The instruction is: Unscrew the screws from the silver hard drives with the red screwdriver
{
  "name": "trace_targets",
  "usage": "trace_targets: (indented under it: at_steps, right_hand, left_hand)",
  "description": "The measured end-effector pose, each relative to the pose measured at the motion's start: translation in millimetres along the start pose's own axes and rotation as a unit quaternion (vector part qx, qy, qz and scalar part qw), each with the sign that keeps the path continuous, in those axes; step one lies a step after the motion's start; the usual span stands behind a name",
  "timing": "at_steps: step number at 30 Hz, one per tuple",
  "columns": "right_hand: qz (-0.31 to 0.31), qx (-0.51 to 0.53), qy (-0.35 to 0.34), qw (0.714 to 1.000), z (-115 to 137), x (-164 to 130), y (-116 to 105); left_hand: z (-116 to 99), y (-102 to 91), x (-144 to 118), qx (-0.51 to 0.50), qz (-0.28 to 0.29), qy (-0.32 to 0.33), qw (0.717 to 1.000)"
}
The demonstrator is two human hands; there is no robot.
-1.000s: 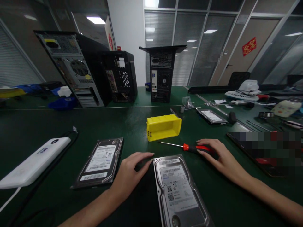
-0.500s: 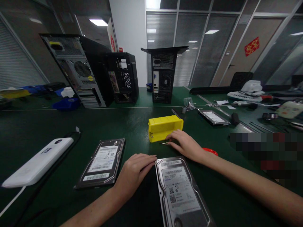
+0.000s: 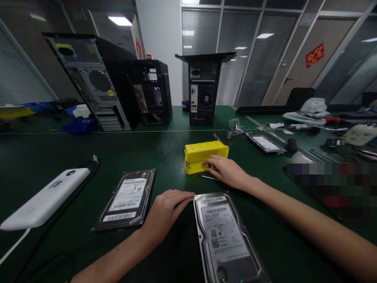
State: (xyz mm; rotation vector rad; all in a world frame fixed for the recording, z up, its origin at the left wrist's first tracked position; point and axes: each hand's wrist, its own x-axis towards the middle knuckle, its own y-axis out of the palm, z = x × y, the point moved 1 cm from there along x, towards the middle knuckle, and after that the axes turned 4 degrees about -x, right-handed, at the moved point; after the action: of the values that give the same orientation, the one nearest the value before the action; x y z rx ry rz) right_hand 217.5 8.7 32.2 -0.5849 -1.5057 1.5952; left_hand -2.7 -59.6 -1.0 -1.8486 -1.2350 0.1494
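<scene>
Moved off the screwdriver, right hand [image 3: 225,171] (open) touches yellow bin [image 3: 203,155]; left hand [image 3: 165,212] flat.

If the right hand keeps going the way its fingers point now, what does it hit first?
The yellow bin: the right hand points left and away, fingertips apparently already touching its front wall.

— Left hand [image 3: 165,212]? 
— Palm down, fingers together, extended flat, forearm angled in from lower left.
— Right hand [image 3: 225,171]? 
— Reached forward, palm down, fingers loosely curled, arm outstretched.
</scene>
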Motion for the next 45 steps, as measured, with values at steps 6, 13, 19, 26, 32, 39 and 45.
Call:
trace_targets:
  at_steps: [6,13,19,26,32,39,45]
  right_hand:
    - [0.025,-0.014,0.065,0.997,-28.0,-82.1,-19.4]
    - [0.011,0.100,0.185,0.978,-48.8,-131.0,-13.5]
    - [-0.088,0.205,0.241,0.945,-49.6,-117.6,-26.6]
    - [-0.261,0.431,0.169,0.847,-18.6,-93.6,-71.1]
    - [-0.252,0.424,0.055,0.868,27.9,-51.2,-79.8]
    - [-0.249,0.439,0.073,0.860,29.7,-31.5,-70.0]
    - [-0.255,0.463,0.063,0.847,24.0,-29.1,-63.6]
  left_hand:
    - [-2.3,-1.7,1.9,-0.015,0.012,-0.021,1.000]
    - [-0.9,-0.6,3.8,-0.031,0.028,-0.039,0.998]
    - [1.5,0.1,3.4,-0.044,0.026,-0.043,0.998]
    - [0.9,-0.6,3.3,-0.040,0.033,-0.048,0.997]
    - [1.1,-1.0,2.0,-0.040,0.039,-0.057,0.997]
    - [-2.0,-3.2,2.5,-0.039,0.052,-0.067,0.996]
    - [-1.3,-2.3,3.7,-0.039,0.047,-0.067,0.996]
